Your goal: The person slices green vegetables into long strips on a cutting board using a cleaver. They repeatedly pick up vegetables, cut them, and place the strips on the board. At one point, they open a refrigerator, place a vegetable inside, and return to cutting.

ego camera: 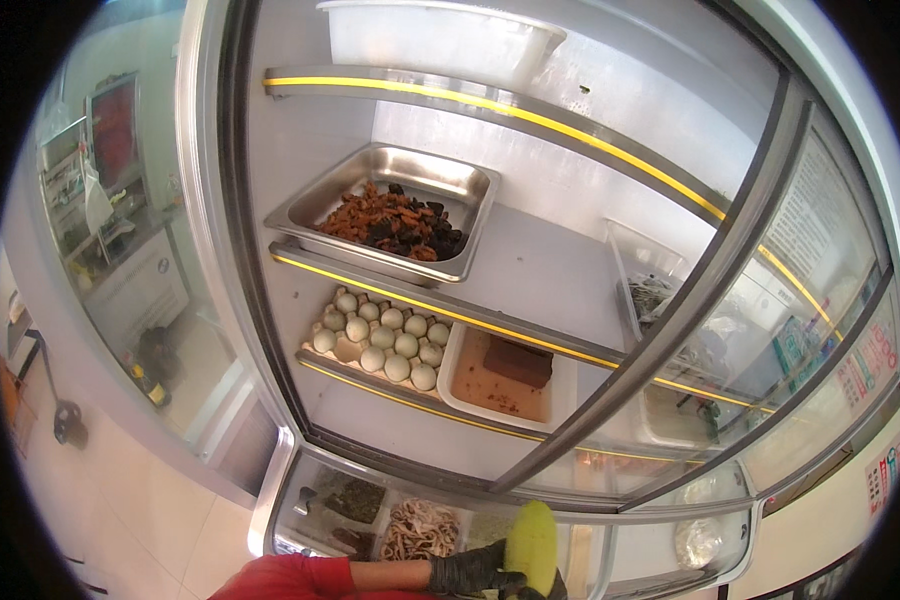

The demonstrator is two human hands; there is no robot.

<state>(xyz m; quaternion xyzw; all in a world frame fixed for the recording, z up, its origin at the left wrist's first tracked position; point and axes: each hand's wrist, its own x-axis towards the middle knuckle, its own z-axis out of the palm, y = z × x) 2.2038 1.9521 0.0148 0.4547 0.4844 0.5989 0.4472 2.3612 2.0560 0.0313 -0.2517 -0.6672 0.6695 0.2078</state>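
Note:
My left hand (469, 571), in a dark glove below a red sleeve, comes in from the lower left. It grips a smooth yellow-green oval fruit or vegetable (532, 544), held upright in front of the lower counter case of a refrigerated display cabinet. A dark patch by the lower right of the fruit or vegetable may be part of my right hand (557, 585); its fingers are mostly hidden. Close behind my left hand, a tray of pale shredded food (422, 529) lies under the glass, with a tray of dark green food (354, 499) to its left.
Above, a steel pan (480, 217) of brown and black food pieces sits on the cabinet shelf. Below it are a carton of pale eggs (385, 339) and a white tub (450, 382) holding a dark brown block in liquid. A sliding-door frame (667, 300) crosses the cabinet.

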